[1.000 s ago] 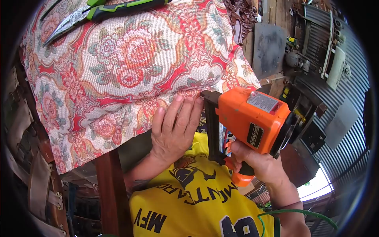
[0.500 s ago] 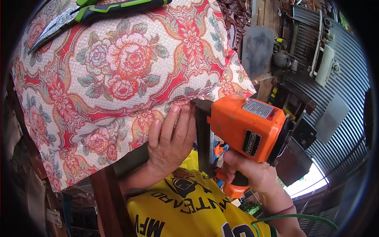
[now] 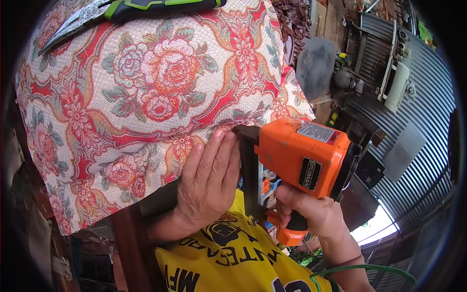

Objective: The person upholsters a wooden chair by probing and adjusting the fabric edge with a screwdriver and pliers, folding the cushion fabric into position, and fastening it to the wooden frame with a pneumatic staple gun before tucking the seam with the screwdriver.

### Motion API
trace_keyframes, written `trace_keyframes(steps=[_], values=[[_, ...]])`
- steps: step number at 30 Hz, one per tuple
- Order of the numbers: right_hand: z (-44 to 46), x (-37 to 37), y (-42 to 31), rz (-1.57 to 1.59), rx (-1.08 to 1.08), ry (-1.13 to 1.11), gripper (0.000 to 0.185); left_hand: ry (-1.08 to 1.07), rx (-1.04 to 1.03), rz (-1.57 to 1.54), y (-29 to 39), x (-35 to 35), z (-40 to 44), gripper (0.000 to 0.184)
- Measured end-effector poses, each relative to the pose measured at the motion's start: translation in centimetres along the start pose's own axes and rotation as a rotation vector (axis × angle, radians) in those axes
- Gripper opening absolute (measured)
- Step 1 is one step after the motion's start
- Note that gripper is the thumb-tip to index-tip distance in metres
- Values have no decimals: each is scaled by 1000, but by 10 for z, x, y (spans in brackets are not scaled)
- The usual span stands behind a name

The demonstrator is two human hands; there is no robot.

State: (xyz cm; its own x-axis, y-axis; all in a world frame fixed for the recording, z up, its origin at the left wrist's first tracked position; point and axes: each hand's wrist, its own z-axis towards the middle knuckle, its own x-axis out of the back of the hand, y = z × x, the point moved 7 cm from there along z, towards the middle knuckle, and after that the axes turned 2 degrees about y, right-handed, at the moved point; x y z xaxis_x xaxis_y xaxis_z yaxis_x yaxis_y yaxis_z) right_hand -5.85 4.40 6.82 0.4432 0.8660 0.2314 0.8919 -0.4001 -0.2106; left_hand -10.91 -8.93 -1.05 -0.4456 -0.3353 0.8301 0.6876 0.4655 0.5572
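Floral fabric in red, white and orange covers a padded piece, its loose lower edge hanging toward my body. My left hand lies flat on that edge, fingers stretched out. My right hand is wrapped round the grip of an orange stapler-like power tool. The black nose of the tool touches the fabric just right of my left fingertips. What lies under the nose is hidden. Shears with black and green handles rest on the fabric at the top.
A dark wooden post stands below the fabric. Carved dark wood is at the top. Corrugated metal sheeting and assorted tools fill the right side. A green cord runs by my right arm.
The camera view has shifted a little, moving the fabric and tool in the frame. My left fingers are now closer together on the fabric, beside the tool's nose.
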Motion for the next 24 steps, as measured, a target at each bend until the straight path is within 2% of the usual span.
trace_keyframes(steps=[1,4,5,19,20,24], values=[[0,2,1,63,-6,12,42,1,2,-2,-1,3,-1,30],[2,7,7,97,-26,15,38,44,25,-149,-2,10,-5,40],[1,6,1,31,31,59,16,46,35,-126,-2,8,-6,40],[5,1,-6,6,5,8,18,122,74,-112,-5,5,-8,26],[6,0,-6,29,7,-13,31,128,70,-110,-6,4,-8,26],[8,-2,-10,-16,-18,-25,33,144,69,-101,-5,4,-8,25]])
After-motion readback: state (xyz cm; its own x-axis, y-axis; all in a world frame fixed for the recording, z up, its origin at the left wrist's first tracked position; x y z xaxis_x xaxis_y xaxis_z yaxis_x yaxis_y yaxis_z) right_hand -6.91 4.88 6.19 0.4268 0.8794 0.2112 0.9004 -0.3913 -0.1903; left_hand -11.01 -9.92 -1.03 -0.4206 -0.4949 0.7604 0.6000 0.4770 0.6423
